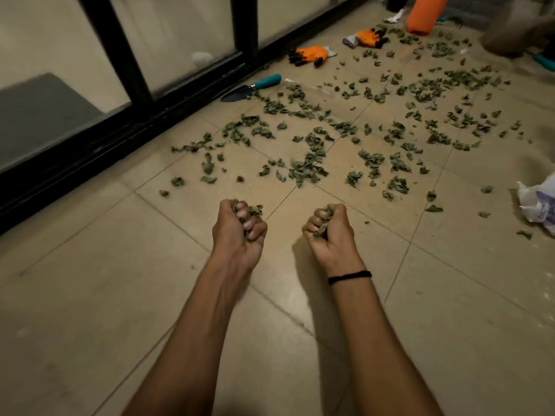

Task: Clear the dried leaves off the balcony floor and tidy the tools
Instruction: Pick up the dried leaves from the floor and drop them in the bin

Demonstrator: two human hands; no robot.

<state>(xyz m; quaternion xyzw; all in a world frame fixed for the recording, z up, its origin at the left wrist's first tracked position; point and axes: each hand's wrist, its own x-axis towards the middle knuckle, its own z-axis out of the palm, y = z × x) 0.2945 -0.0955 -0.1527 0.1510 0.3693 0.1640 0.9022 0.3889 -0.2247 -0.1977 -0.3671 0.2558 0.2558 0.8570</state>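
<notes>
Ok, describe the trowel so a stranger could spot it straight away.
Follow the black door frame running up the left. Partway along, close beside it, lies the trowel, at the edge of the scattered leaves. Its dark pointed blade and teal handle set it apart from the orange gloves beyond it.

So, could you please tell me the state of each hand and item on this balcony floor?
Left hand: gripping a clump of dried green leaves.
Right hand: gripping another clump.
Loose dried leaves: scattered across the beige tiles.
Teal-handled dark metal trowel: lying flat by the black door frame.
Two orange fabric gloves with black fingertips: unworn, lying apart on the tiles.
White plastic bag: crumpled, on the tiles.
</notes>
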